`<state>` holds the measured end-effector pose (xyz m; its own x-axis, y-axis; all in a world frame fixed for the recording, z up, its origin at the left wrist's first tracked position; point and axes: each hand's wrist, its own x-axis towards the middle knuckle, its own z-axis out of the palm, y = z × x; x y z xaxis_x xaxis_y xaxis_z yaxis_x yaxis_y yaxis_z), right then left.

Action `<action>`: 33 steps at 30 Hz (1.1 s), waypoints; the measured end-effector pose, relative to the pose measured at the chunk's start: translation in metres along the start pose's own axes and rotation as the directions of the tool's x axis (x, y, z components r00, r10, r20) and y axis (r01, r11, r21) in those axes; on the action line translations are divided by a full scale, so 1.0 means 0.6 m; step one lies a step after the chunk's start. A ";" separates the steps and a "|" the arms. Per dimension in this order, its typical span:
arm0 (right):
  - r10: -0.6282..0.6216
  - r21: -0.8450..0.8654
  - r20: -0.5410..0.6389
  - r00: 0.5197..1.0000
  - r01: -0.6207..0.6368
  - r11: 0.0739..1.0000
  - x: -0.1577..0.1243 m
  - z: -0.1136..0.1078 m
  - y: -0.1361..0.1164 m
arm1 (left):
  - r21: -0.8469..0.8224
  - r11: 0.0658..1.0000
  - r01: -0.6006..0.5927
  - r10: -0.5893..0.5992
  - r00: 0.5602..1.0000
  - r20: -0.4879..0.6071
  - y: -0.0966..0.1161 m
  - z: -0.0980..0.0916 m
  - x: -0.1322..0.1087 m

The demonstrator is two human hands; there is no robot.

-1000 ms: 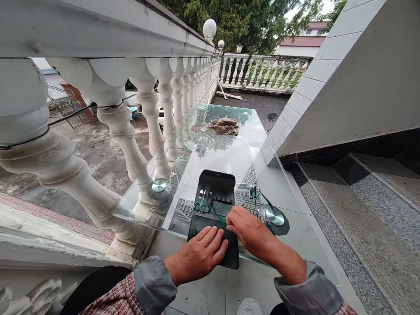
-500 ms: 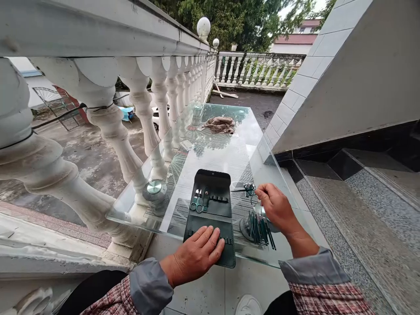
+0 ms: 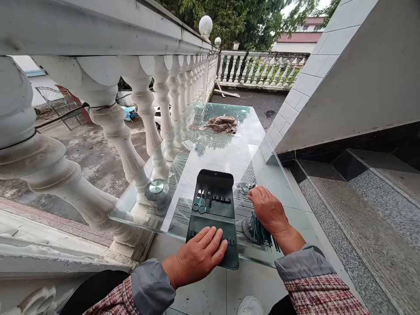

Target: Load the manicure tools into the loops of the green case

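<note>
A dark green manicure case [image 3: 215, 223] lies unfolded on the glass table, its near end past the edge. In its upper part sit small scissors [image 3: 198, 206] and a green-handled tool [image 3: 208, 201]; several loops beside them hold nothing. My left hand [image 3: 205, 253] rests flat on the lower flap, fingers stretched out. To the right of the case, my right hand [image 3: 267, 208] is closed in a pinch, with a small shiny metal tool, seemingly nail clippers [image 3: 251, 187], at its fingertips. Under that hand lies a bunch of thin dark tools [image 3: 262, 234], partly hidden.
The glass table [image 3: 226, 153] has a round metal-capped support [image 3: 157, 192] at its near left. A crumpled brown cloth [image 3: 222, 124] lies toward the far end. White balusters [image 3: 141, 96] line the left; stone steps [image 3: 354, 218] rise on the right.
My right hand has moved slightly left and away from me, toward the small tools beside the case. My left hand stays on the lower flap. The view has shifted a little.
</note>
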<state>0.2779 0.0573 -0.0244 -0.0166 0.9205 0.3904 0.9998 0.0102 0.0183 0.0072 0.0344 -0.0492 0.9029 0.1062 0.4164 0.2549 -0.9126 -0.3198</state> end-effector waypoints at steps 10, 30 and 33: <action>-0.036 0.198 0.024 0.999 0.031 0.980 -0.002 0.010 0.006 | 0.007 1.000 -0.002 0.002 1.000 0.021 0.001 0.002 -0.001; 0.307 0.455 0.109 0.946 -0.322 0.830 -0.060 -0.051 0.065 | 0.014 1.000 0.001 -0.001 0.999 0.034 0.002 -0.001 0.000; 0.206 0.398 0.102 0.973 -0.230 0.888 -0.079 -0.049 0.056 | 0.015 1.000 -0.001 0.001 0.999 0.034 0.003 -0.002 0.002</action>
<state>0.3116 0.0027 -0.0154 0.1916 0.9378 0.2894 0.8968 -0.0475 -0.4398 0.0086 0.0325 -0.0484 0.9142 0.1189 0.3874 0.2591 -0.9065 -0.3333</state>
